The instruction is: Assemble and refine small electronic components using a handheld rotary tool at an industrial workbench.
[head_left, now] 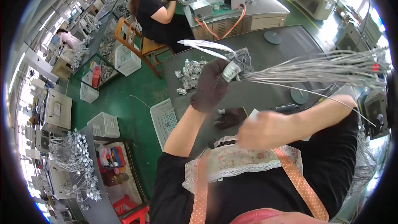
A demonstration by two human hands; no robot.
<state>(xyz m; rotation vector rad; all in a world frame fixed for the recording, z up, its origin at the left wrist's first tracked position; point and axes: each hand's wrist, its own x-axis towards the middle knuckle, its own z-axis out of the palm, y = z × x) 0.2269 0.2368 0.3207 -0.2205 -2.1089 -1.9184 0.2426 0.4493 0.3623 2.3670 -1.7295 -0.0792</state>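
My left hand (210,85), in a dark glove, is closed around the gathered end of a bundle of thin grey wires (298,72). Pale wrapping shows at its grip, beside a grey crumpled mass (245,59). White strips (207,45) stick out past the hand to the upper left. The wires run off to the right, their far ends blurred. My bare right hand (265,130) is in front of my chest, away from the bundle; motion smears its fingers. Between my arms, a dark glove (230,118) lies on the grey table (248,37).
Small silvery parts (190,74) lie left of my left hand. Round discs (272,37) rest on the table. A white basket (163,118) stands by its left edge. Beyond, a person (155,14) sits on a wooden chair (128,33) at another bench.
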